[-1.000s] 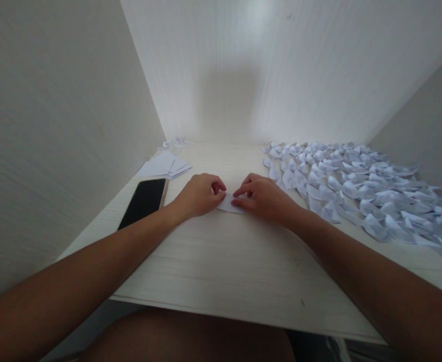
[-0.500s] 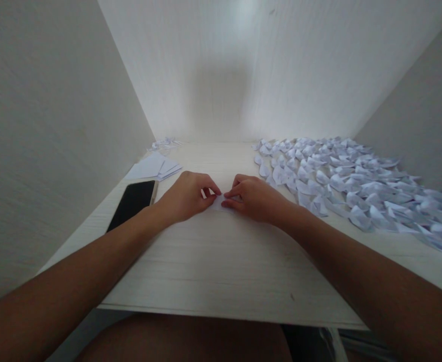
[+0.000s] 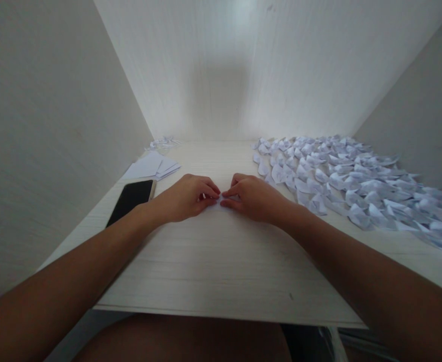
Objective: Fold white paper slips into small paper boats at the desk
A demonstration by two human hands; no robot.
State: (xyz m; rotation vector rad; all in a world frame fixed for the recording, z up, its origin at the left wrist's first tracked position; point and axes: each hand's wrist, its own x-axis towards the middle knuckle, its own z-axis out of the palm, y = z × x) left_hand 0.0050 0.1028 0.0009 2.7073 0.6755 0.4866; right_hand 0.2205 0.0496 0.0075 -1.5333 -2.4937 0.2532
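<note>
Both hands meet near the middle of the white table [image 3: 221,266], over a small piece of white paper [image 3: 218,206]. My left hand [image 3: 193,197] pinches the paper's left side between thumb and fingers. From the other side, my right hand [image 3: 251,197] grips it with the fingertips close to those of the left. Most of the paper is hidden by the fingers, so its folds cannot be made out.
Many folded white paper pieces [image 3: 351,181] spread over the table's right side. At the left lie a black-screened phone [image 3: 131,200], flat white sheets [image 3: 149,165] and thin paper scraps [image 3: 163,143]. Pale walls enclose the back and sides.
The left fingertips have closed together a little, narrowing the gap between thumb and finger. The right hand has barely moved, and the view has shifted slightly.
</note>
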